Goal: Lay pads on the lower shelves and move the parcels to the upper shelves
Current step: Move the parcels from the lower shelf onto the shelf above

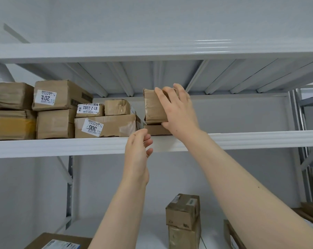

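My right hand (177, 110) grips a small brown parcel (153, 106), fingers over its top and thumb under its lower edge. The parcel stands on a flat brown parcel (154, 130) on the upper shelf (62, 145). My left hand (138, 150) hovers just below and left of it, in front of the shelf's edge, with fingers loosely curled and holding nothing. Several taped parcels with white labels, one marked 300 (105, 126), fill the left part of the same shelf. On the lower shelf stand two stacked small parcels (183, 220).
The upper shelf is bare to the right of the held parcel, up to a grey upright (296, 112). A higher shelf board (152, 51) hangs above. More cardboard lies at the bottom left (58, 242) and bottom right (233, 236).
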